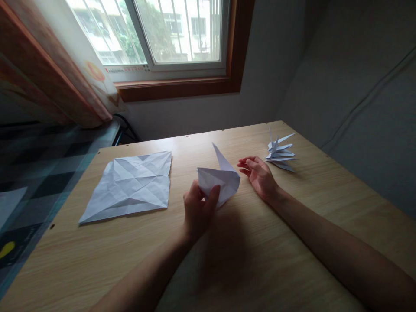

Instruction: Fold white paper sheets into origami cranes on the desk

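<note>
A partly folded piece of white paper [218,178], with one narrow pointed flap rising at its back, is pinched between the thumb and fingers of my left hand [200,210]. The thumb lies on the near face; the fingers behind are mostly hidden. Just to the right of the paper, apart from it, my right hand [259,177] is open, palm turned toward the paper and fingers loosely curved. Nothing shows in that hand.
Creased white paper sheets [139,184] lie flat at the left of the wooden table [146,260]. Several pointed folded paper pieces [280,152] sit at the back right. A checked cloth surface [61,143] adjoins on the left, and a window [182,34] stands behind.
</note>
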### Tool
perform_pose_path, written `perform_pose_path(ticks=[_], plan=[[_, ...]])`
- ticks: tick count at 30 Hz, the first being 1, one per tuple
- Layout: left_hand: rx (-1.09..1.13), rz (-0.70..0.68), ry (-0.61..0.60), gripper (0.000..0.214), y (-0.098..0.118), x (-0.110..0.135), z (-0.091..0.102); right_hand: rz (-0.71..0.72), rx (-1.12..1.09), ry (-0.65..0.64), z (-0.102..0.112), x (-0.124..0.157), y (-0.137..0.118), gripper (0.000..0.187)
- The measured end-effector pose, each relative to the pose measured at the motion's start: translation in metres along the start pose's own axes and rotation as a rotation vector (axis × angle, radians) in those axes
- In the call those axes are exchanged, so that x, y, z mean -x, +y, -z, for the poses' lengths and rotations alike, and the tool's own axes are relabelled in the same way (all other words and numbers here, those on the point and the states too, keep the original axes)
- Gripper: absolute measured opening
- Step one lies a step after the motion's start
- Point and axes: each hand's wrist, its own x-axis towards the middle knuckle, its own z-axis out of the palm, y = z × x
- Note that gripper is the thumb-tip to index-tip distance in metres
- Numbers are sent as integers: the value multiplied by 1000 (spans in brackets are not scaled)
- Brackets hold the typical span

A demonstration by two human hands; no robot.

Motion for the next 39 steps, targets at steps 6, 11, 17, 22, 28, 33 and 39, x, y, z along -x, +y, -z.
perform_pose_path(ticks=[6, 11, 17, 22, 28, 33, 39], plan=[[643, 439, -213, 36, 21, -21, 0, -85, -68, -318, 2, 2, 0, 65], [744, 576, -351, 45, 22, -30, 9, -339, -115, -622, -3, 17, -6, 84], [666, 529, -212, 58, 4, -42, 15, -408, -103, -660, 0, 21, -13, 69], [602, 479, -163, 51, -2, -47, 15, -372, -111, -569, -2, 20, -19, 54], [444, 427, -14, 49, -16, -46, 12, -296, -50, -260, 1, 11, -21, 31], [-5, 302, 66, 67, -35, -48, 21, -302, 235, -161, 11, -3, -20, 42], [-768, -283, -168, 60, -29, -35, 20, 36, 1239, -131, 15, -4, -20, 68]])
